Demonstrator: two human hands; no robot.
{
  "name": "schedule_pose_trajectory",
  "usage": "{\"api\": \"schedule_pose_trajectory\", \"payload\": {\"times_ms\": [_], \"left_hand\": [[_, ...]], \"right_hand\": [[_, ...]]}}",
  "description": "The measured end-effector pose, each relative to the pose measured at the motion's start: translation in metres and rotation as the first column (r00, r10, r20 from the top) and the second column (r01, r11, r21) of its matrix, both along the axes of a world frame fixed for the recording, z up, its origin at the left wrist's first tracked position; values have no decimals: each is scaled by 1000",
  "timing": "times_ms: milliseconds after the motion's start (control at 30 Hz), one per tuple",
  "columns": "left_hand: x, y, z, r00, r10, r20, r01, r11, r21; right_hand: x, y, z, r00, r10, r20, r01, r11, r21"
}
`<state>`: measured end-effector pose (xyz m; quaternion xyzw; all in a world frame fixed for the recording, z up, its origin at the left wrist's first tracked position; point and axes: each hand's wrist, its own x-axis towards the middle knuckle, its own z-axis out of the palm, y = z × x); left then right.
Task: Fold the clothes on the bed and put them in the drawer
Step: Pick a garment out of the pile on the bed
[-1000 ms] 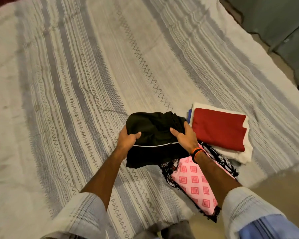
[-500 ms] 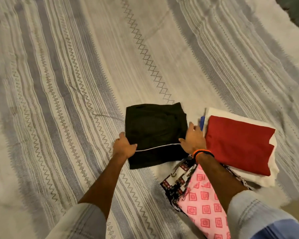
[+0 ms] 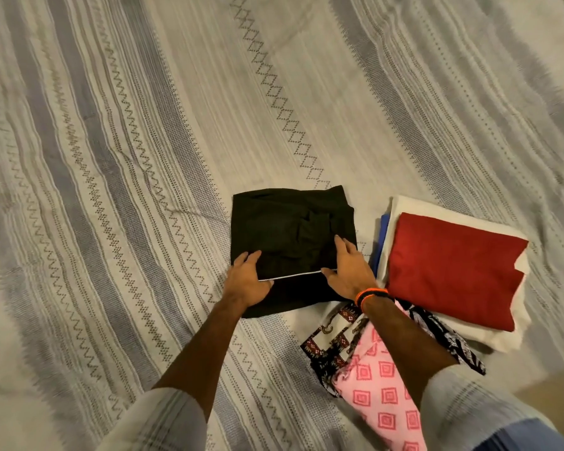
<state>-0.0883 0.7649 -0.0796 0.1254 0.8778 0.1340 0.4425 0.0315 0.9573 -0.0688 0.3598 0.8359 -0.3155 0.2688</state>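
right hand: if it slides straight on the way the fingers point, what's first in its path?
The right hand lies on the folded black garment, fingers pointing up and slightly left across it. Going straight on, it would cross more black cloth, then reach bare striped bedsheet. Nothing else appears in that line.

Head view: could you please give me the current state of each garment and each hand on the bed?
Black garment: folded into a square, flat on the bed.
Red garment: folded, on top of the white garment.
White garment: folded, under the red one.
Pink patterned garment: folded, partly under the right arm.
Left hand: open, pressing the black garment's left edge.
Right hand: open, pressing its right side.
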Motion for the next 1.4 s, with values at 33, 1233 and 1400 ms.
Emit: {"api": "schedule_pose_trajectory", "payload": {"times_ms": [33, 1233, 1400], "left_hand": [[-1, 0, 4, 1000, 14, 6, -14, 1000, 12], [447, 152, 219, 523, -840, -145, 826, 458, 327], [574, 177, 230, 229, -951, -210, 935, 154, 321]], "right_hand": [[1, -1, 5, 1000, -17, -13, 17, 1000, -7], [524, -87, 213, 368, -808, -461, 912, 411, 7], [634, -103, 214, 169, -860, -481, 984, 177, 29]]}}
